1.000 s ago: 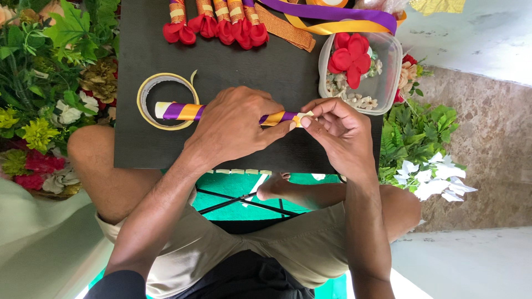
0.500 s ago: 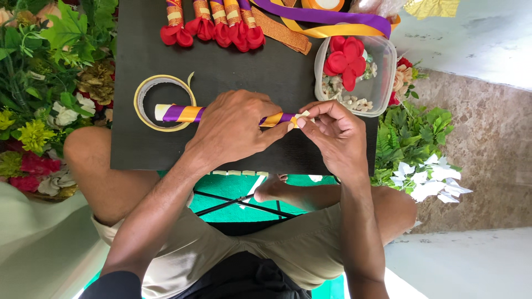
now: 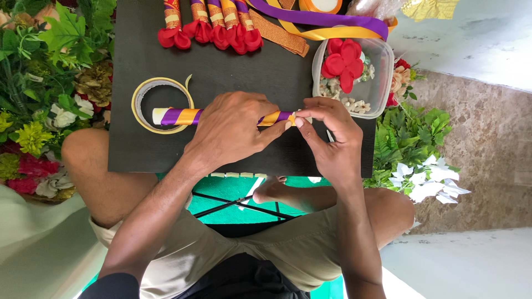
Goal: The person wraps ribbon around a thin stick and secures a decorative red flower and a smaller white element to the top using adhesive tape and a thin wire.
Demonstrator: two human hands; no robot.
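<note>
From my remote seat I see the left hand wrapped over the middle of a stick wrapped in purple and yellow ribbon, which lies across the black counter just in front of the person's knees. The fingers are curled around it and the thumb pushes toward its right end. The right hand pinches that end, thumb and forefinger pressed together on the ribbon tip, the other fingers curled loosely. The stick's left end rests over a roll of yellowish tape. I judge the stick light and stiff along its length, but the satin-like ribbon looks slick and liable to unwind if the pinch slackens; the safest hold seems to be where the hands already are, one around the body and one on the loose end. Squeezing the middle hard should do no harm, while tugging the ribbon sideways could shift the spiral. Farther back lie finished sticks with red tassel ends, loose purple and yellow ribbon and a clear plastic box of red and pale flowers. Artificial foliage flanks the counter.
</note>
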